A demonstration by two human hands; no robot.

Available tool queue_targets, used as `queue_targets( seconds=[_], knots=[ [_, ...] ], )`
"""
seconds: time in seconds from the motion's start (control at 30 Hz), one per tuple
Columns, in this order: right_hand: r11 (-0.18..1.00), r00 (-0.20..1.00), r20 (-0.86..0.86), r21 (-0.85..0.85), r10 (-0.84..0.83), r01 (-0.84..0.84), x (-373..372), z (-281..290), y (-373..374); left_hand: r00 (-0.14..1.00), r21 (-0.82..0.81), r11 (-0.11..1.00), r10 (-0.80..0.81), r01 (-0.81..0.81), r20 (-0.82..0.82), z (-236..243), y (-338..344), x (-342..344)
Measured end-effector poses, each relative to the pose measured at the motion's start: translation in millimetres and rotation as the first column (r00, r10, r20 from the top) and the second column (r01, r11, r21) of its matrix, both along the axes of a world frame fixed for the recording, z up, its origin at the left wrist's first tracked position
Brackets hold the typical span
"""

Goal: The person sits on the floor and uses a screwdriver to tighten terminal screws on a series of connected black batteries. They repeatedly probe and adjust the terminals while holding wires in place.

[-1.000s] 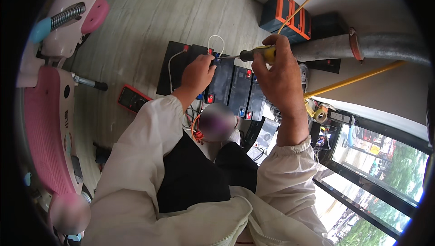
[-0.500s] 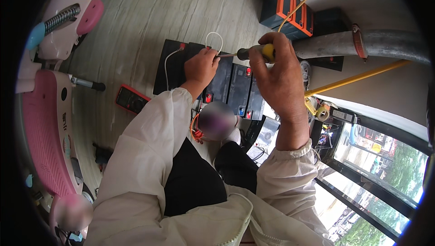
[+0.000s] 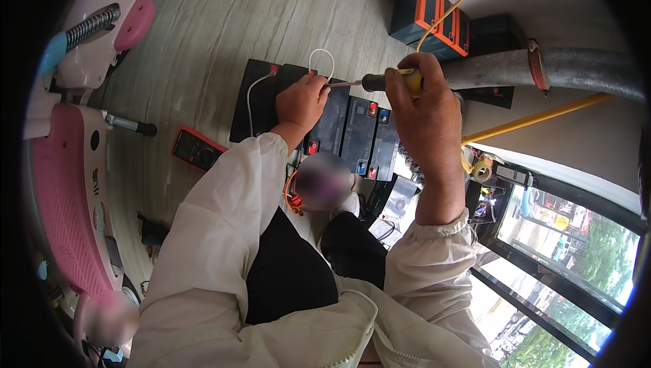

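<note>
My right hand (image 3: 428, 120) is wrapped around the yellow-and-black handle of a screwdriver (image 3: 373, 83). Its thin shaft points left, and the tip ends at the fingertips of my left hand (image 3: 302, 105). Those fingers are pinched together over a battery's far end, hiding what they hold. Several black batteries (image 3: 358, 134) stand side by side on the floor below my hands, with red and blue terminals. A white wire (image 3: 321, 51) loops up beside my left fingertips. Another pale wire (image 3: 251, 100) runs from a red terminal over the leftmost battery.
A red-and-black multimeter (image 3: 195, 148) lies left of the batteries. Farther left stands a pink scooter (image 3: 71, 198). Black-and-orange boxes (image 3: 427, 24) sit by the wall at the back. A grey pipe (image 3: 502, 68) and a yellow bar (image 3: 542, 117) cross at right, above a window (image 3: 569, 232).
My right hand has shifted a little to the right with the screwdriver and its grip has turned slightly. More of the shaft end and a blue terminal now shows. The left hand stays in place.
</note>
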State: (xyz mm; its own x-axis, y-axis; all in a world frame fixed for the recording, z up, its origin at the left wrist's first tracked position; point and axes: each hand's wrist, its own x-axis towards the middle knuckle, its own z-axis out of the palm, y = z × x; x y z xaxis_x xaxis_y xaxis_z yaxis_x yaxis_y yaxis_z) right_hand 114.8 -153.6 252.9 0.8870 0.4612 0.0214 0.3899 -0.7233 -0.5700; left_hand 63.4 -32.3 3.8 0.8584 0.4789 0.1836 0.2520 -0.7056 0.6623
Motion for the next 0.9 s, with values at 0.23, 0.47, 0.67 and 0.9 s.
queue_targets(
  seconds=[0.23,0.47,0.67,0.9],
  knots=[
    [0.995,0.999,0.029,0.095,0.039,-0.041,0,-7,0,1.000,-0.002,1.000,0.013,-0.013,0.004,-2,-1,0],
    [0.984,0.982,0.132,0.098,0.135,-0.148,5,-11,-7,1.000,0.010,1.000,0.012,-0.012,-0.011,0,-1,1],
    [1.000,0.999,-0.051,0.021,-0.003,0.004,-1,-3,0,1.000,0.011,1.000,0.016,-0.016,-0.010,0,-1,0],
    [0.969,0.970,0.157,0.133,0.188,-0.210,4,-12,-7,1.000,0.014,1.000,0.015,-0.014,-0.024,0,-1,1]
  ],
)
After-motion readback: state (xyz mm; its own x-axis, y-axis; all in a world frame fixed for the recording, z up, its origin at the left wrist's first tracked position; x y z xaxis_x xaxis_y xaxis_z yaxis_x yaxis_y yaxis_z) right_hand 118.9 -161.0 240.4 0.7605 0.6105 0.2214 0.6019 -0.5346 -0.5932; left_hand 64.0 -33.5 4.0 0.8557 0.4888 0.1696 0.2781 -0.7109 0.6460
